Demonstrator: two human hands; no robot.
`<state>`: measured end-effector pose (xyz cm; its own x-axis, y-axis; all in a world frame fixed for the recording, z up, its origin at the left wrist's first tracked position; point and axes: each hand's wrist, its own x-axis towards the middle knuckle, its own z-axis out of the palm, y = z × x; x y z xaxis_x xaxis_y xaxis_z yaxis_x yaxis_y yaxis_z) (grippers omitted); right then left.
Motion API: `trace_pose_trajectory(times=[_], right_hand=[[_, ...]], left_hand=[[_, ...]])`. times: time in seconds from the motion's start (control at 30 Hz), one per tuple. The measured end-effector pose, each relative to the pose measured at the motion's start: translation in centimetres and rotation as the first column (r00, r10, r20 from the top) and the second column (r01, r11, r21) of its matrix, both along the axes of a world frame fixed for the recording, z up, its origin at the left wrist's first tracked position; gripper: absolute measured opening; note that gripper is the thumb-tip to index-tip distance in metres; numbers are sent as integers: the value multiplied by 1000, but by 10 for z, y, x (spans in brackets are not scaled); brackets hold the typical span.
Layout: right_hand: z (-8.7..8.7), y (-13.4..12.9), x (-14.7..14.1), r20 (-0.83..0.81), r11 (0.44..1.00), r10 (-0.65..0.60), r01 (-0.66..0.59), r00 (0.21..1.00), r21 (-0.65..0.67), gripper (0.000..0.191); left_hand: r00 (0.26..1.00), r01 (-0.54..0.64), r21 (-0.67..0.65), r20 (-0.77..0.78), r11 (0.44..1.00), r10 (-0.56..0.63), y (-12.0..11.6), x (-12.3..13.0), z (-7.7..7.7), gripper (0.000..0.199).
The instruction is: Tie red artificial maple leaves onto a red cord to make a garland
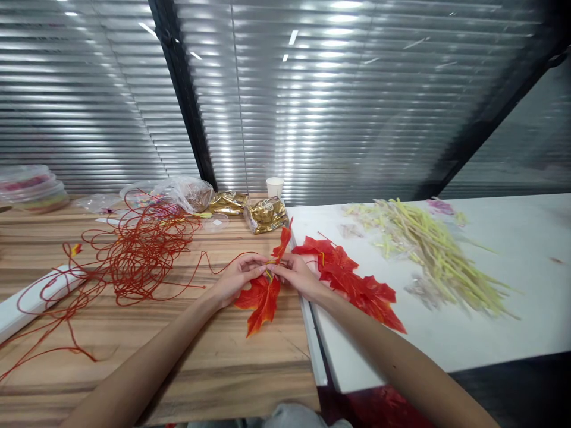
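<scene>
My left hand (pixel 241 274) and my right hand (pixel 298 274) meet over the wooden table near its right edge, fingertips almost touching. Both are closed in a pinch on the yellow stems of red artificial maple leaves (pixel 264 302). One leaf hangs below my fingers, and a smaller leaf (pixel 282 245) points up above them. A thin red cord (pixel 203 254) runs from behind my left hand to a large tangle of red cord (pixel 143 255). More red maple leaves (pixel 357 279) lie beside my right forearm. My fingers hide the exact spot where stems and cord meet.
Gold packets (pixel 266 215) and a paper cup (pixel 275 186) stand at the back. Plastic bags (pixel 182 193) and round tubs (pixel 33 189) are further left, a white box (pixel 40 300) nearer. Yellow-green stems (pixel 437 261) cover part of the white table (pixel 526 285). Blinds rise behind.
</scene>
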<state>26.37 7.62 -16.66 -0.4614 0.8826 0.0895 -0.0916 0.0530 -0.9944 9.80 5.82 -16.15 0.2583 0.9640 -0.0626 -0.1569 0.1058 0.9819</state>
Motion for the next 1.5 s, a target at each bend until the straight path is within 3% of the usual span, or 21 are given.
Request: trace_pose_trajectory(times=[1.5], right_hand=[[1, -1, 1, 35, 999, 17, -18, 999, 51, 25]], left_hand=[[1000, 21, 19, -23, 1000, -20, 0, 1, 4, 21]])
